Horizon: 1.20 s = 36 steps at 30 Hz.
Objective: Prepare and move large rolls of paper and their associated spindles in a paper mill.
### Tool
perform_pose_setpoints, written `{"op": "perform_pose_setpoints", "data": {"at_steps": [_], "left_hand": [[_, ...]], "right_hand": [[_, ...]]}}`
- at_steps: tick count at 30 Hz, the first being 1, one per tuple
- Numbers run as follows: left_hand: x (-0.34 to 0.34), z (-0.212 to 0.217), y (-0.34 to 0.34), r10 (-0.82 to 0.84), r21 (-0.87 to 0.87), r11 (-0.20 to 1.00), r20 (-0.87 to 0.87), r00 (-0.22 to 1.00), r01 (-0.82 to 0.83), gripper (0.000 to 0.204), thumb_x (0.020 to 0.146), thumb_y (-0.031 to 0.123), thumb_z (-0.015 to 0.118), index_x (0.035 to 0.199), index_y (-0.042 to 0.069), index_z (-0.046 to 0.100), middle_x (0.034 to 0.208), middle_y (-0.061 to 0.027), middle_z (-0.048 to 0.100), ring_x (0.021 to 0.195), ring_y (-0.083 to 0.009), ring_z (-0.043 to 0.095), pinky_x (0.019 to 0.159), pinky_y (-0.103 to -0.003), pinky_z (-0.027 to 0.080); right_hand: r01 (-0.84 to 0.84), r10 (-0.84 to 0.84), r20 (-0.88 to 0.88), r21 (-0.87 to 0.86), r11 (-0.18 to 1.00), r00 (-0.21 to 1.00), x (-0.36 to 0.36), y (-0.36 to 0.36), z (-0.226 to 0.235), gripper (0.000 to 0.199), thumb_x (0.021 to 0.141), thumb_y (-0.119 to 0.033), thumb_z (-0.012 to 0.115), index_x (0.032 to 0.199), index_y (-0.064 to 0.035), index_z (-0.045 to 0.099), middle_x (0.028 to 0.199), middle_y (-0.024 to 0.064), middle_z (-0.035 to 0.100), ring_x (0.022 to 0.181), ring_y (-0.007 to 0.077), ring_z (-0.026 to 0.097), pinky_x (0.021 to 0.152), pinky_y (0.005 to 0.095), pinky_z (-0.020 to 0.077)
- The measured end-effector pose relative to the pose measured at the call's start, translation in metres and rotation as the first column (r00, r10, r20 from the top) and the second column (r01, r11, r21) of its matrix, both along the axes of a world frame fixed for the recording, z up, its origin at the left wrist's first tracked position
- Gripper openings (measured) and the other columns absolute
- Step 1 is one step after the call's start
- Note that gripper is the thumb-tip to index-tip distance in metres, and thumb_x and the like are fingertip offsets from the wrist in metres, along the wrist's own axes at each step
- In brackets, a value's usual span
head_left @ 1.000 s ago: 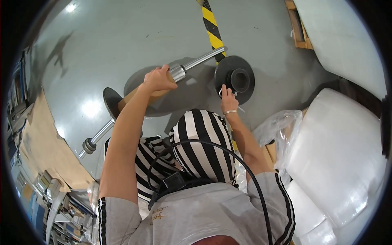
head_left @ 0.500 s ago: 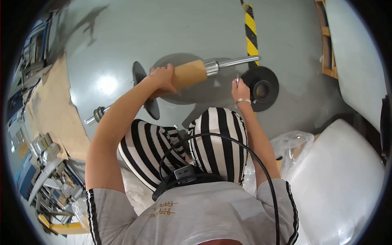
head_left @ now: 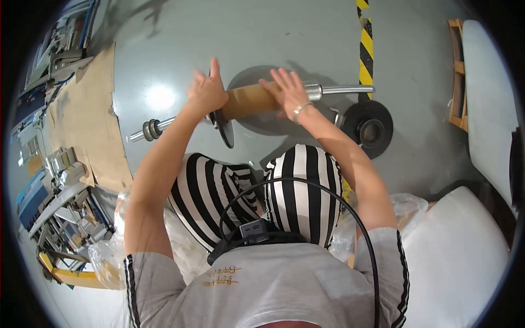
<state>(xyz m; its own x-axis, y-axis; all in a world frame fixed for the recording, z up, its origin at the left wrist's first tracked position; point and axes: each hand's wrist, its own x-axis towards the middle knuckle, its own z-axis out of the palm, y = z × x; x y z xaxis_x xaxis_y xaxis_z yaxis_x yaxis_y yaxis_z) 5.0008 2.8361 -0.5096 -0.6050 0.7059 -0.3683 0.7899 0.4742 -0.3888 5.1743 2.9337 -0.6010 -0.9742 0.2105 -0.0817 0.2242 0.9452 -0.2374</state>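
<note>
A brown cardboard tube (head_left: 250,103) sits on a long metal shaft (head_left: 347,89). A silver metal sleeve (head_left: 313,92) shows at the tube's right end, and a dark round disc (head_left: 225,131) stands at its left end. My left hand (head_left: 208,93) is at that disc, its fingers apart, one pointing forward. Over the tube's right part lies my right hand (head_left: 290,95), with fingers spread and nothing gripped. To the right, a black round flange (head_left: 372,131) with a centre hole rests on the floor. A small bent metal tool (head_left: 337,116) is at its left edge.
Ring-shaped collars (head_left: 151,130) sit on the shaft's left end. Yellow-and-black tape (head_left: 366,54) runs along the grey floor. A flat cardboard sheet (head_left: 82,115) and metal equipment (head_left: 60,169) are at left. Wooden pallet parts (head_left: 458,76) and large white wrapped rolls (head_left: 459,246) stand at right.
My right hand has let go of the small metal tool beside the black flange and moved left onto the tube. My left hand has shifted off the tube to the disc, fingers opening.
</note>
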Motion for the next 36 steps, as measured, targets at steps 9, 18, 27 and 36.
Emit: {"op": "perform_pose_setpoints", "data": {"at_steps": [9, 18, 27, 36], "left_hand": [[-0.024, -0.018, -0.028, 0.113, 0.139, 0.960, 0.606, 0.788, -0.245, 0.054, 0.061, 0.010, 0.043, 0.115, 0.014, 0.036, 0.089, -0.0226, 0.053, 0.085, -0.0364, 0.050, 0.074, -0.039, 0.040], [-0.044, -0.009, -0.047, 0.167, 0.149, 0.887, 0.779, 0.604, -0.438, 0.051, 0.059, 0.006, 0.045, 0.109, 0.014, 0.044, 0.081, -0.0141, 0.055, 0.070, -0.0201, 0.054, 0.067, -0.028, 0.041], [-0.022, -0.009, -0.024, 0.201, 0.118, 0.927, 0.645, 0.737, -0.356, 0.044, 0.062, 0.011, 0.046, 0.106, 0.014, 0.043, 0.081, -0.0156, 0.056, 0.075, -0.0294, 0.054, 0.069, -0.034, 0.041], [-0.013, -0.028, -0.025, 0.140, 0.131, 0.945, 0.665, 0.733, -0.300, 0.045, 0.067, 0.014, 0.043, 0.111, 0.012, 0.034, 0.093, -0.0230, 0.052, 0.086, -0.0391, 0.049, 0.075, -0.040, 0.038]], "right_hand": [[-0.046, 0.056, 0.166, -0.066, 0.997, 0.985, 0.037, 0.055, -0.032, 0.076, 0.049, -0.014, 0.068, 0.114, -0.0172, 0.029, 0.101, 0.0111, 0.041, 0.096, 0.0274, 0.041, 0.081, 0.0366, 0.0332], [0.173, -0.178, 0.259, 0.040, 0.984, 0.949, 0.196, 0.185, 0.038, 0.058, 0.049, -0.004, 0.062, 0.102, -0.0117, 0.040, 0.095, 0.0116, 0.048, 0.088, 0.0296, 0.046, 0.077, 0.0364, 0.0389], [0.731, -0.896, 0.174, 0.526, 0.435, 0.409, 0.369, 0.190, 0.136, 0.060, 0.055, -0.024, 0.065, 0.107, -0.0125, 0.037, 0.092, 0.0137, 0.052, 0.086, 0.0309, 0.050, 0.072, 0.0379, 0.0416], [0.746, -0.743, 0.159, 0.053, 0.664, 0.650, 0.291, 0.095, 0.082, 0.061, 0.049, -0.023, 0.066, 0.103, -0.0109, 0.038, 0.082, 0.0133, 0.053, 0.078, 0.0314, 0.051, 0.067, 0.0401, 0.0410]]}}
